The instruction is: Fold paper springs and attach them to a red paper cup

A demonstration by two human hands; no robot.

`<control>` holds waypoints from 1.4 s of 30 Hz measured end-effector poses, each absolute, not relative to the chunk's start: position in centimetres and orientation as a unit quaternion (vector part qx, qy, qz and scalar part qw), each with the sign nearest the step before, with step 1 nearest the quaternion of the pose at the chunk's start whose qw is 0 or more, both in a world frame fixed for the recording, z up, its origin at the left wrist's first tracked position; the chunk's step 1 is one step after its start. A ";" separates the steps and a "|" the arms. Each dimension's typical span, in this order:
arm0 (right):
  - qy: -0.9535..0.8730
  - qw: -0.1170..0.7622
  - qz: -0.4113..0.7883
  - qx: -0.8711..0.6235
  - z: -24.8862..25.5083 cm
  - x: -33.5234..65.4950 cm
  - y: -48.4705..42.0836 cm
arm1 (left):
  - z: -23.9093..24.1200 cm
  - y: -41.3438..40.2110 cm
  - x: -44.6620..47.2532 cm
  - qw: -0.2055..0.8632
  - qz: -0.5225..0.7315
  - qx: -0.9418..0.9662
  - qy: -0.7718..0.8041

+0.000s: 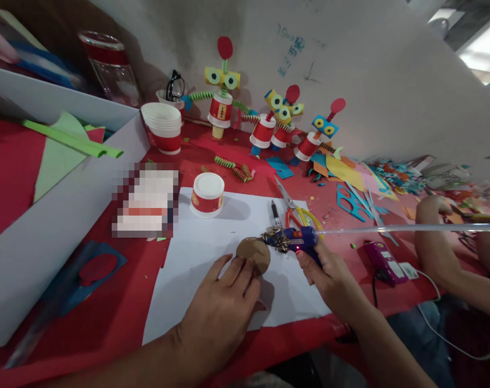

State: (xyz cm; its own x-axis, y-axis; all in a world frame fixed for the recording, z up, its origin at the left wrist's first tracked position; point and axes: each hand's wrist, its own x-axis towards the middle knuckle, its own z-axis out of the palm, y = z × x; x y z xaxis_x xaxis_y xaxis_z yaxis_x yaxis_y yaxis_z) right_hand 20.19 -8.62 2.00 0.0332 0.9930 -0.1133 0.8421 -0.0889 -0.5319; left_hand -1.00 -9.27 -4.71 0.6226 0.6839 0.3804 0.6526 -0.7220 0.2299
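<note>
My left hand holds a round brown cardboard disc by its near edge, fingers lying over it, above a white sheet of paper. In my right hand is a blue hot glue gun with a small red light lit. Its nozzle, matted with dark residue, points left at the disc's upper edge; whether it touches, I cannot tell. A long clear glue stick sticks out of its back. An upside-down red and white paper cup stands on the sheet's far side.
Beyond the glue gun lie scissors and a pen. Several paper-cup robot figures line the wall. Stacked cups and a white box are left. A purple power strip and another person's arm are right.
</note>
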 end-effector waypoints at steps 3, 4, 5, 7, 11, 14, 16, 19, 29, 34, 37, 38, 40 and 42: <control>-0.649 0.150 0.232 -0.709 2.3 20.1 -8.6 | -4.7 -9.3 -1.0 0.041 0.218 0.901 0.373; -0.647 0.149 0.232 -0.710 2.3 20.1 -8.7 | -4.8 -9.3 -1.0 0.043 0.216 0.902 0.372; -0.647 0.149 0.233 -0.711 2.4 20.1 -8.7 | -4.8 -9.3 -1.0 0.044 0.215 0.902 0.371; -0.645 0.148 0.233 -0.713 2.3 20.2 -8.8 | -4.9 -9.2 -1.0 0.042 0.216 0.903 0.369; -0.639 0.149 0.229 -0.719 2.2 20.4 -9.0 | -4.8 -9.3 -1.0 0.045 0.213 0.903 0.369; -0.640 0.152 0.226 -0.718 2.2 20.5 -9.2 | -4.7 -9.4 -1.0 0.044 0.215 0.902 0.371; -0.642 0.154 0.225 -0.716 2.3 20.6 -9.3 | -4.7 -9.4 -1.0 0.040 0.217 0.902 0.371; -0.643 0.158 0.219 -0.717 2.4 20.7 -9.4 | -4.8 -9.4 -1.0 0.033 0.227 0.901 0.368; -0.631 0.134 0.207 -0.736 2.8 20.8 -10.0 | -4.8 -9.2 -1.0 0.041 0.226 0.904 0.359; -0.632 0.130 0.208 -0.735 2.9 21.0 -10.4 | -4.5 -9.3 -1.0 0.039 0.227 0.901 0.367; -0.633 0.124 0.200 -0.737 2.9 21.1 -10.6 | -4.4 -9.4 -1.0 0.037 0.227 0.900 0.370; -0.636 0.122 0.197 -0.737 2.9 21.2 -10.7 | -4.4 -9.4 -1.0 0.036 0.227 0.900 0.370; -0.642 0.123 0.191 -0.732 2.9 21.3 -10.9 | -4.3 -9.4 -1.1 0.036 0.224 0.902 0.367; -0.648 0.124 0.189 -0.727 2.9 21.3 -11.1 | -4.3 -9.4 -1.1 0.037 0.219 0.905 0.363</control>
State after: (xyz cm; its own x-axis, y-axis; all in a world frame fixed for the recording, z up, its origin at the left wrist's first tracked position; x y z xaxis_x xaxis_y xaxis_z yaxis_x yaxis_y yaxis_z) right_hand 21.32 -11.06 2.94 0.0891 0.9894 -0.1150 0.8955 -0.1301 -0.4256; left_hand -1.07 -9.36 -4.28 0.6397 0.6739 0.3697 0.6414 -0.7330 0.2265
